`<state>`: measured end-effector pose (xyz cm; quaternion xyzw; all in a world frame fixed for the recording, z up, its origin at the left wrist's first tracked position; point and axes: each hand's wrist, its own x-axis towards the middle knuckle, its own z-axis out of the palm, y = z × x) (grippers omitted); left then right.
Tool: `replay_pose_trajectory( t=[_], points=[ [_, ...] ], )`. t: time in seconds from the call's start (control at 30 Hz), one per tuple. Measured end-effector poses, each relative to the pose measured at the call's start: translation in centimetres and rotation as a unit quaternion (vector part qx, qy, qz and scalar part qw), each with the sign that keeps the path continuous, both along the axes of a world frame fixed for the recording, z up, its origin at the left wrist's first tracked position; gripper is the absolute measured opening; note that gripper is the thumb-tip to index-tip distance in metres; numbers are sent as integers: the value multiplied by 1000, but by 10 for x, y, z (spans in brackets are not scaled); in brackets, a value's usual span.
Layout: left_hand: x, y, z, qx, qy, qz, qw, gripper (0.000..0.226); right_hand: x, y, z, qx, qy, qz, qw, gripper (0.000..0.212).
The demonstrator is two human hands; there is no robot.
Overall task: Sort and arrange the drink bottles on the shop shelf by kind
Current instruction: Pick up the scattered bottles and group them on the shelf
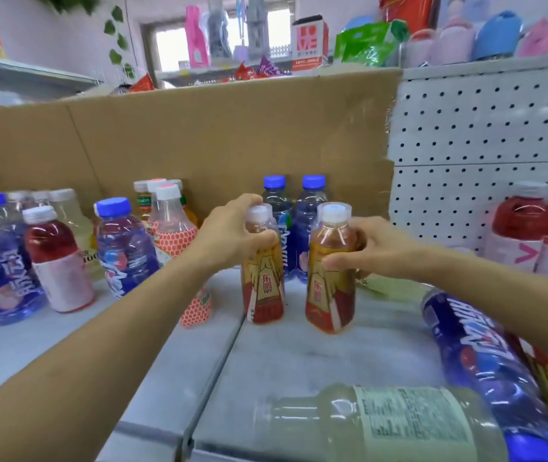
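- The left hand point(232, 235) has its fingers curled round the top part of one tea bottle point(262, 288), just under its white cap.
- The right hand point(369, 248) holds a second tea bottle point(331, 288) the same way, with the thumb across the front and the fingers wrapped round the back.
- Both tea bottles are upright on the grey shelf point(316, 355), side by side between the two hands, with a small gap between them.
- Just behind the hands stand two blue-cap bottles point(312, 198), close against a brown cardboard wall point(216, 138).
- Out past the left hand is a bunch of mixed bottles: a pink dotted bottle point(172, 225), a blue drink point(122, 245) and a red drink point(56, 261).
- Under the right arm a blue bottle point(486, 361) lies on its side.
- Nearer the person, a pale yellow bottle point(399, 425) lies flat too.
- Out past the right hand stand red bottles point(526, 235) by a white board with holes point(482, 128).
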<state>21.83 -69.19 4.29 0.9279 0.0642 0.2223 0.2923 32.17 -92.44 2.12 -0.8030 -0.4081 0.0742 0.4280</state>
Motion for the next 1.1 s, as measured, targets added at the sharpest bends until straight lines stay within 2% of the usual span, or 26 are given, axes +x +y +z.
replay_pose_trajectory(
  t=[0.27, 0.37, 0.4, 0.43, 0.5, 0.57, 0.63, 0.7, 0.73, 0.83, 0.87, 0.93, 0.97, 1.03, 1.1],
  points=[
    [-3, 2, -8, -29, -22, -27, 999, 75, -6, 33, -5, -40, 64, -10, 997, 28],
    [-18, -9, -26, -27, -65, 4, 997, 79, -36, 11, 2, -108, 23, -38, 993, 23],
    [-25, -14, -36, -8, -83, 13, 996, 81, -46, -1, 5, -145, -7, -39, 989, 34],
    [-33, -19, -45, 17, -98, 18, 995, 82, -57, -14, 8, -189, -27, -14, 981, 54],
    [-47, -30, -60, 51, -109, 15, 993, 82, -82, -40, 11, -281, -5, 87, 956, 85],
    [-55, -40, -67, 47, -90, 0, 995, 76, -106, -55, 9, -367, 45, 169, 914, 96],
    [-58, -50, -67, 16, -61, -15, 998, 65, -122, -58, -3, -412, 0, 177, 894, 87],
    [-63, -57, -65, -57, -26, -34, 997, 55, -129, -56, -15, -393, -89, 141, 905, 67],
    [-66, -57, -66, -114, -12, -46, 992, 51, -131, -55, -18, -371, -105, 125, 914, 58],
    [-78, -54, -70, -291, -6, -39, 956, 35, -127, -59, -23, -298, -74, 94, 947, 47],
    [-82, -54, -72, -360, -16, -33, 932, 33, -124, -60, -24, -266, -55, 80, 959, 47],
    [-86, -59, -76, -496, -36, -60, 865, 55, -119, -57, -27, -171, 10, 40, 984, 48],
    [-87, -67, -76, -536, -40, -88, 839, 66, -116, -55, -30, -116, 44, 20, 992, 50],
    [-83, -87, -72, -531, -36, -149, 833, 69, -113, -48, -33, -24, 95, -6, 995, 56],
    [-76, -106, -65, -472, -48, -187, 860, 53, -113, -44, -34, 20, 118, 1, 993, 59]
  ],
)
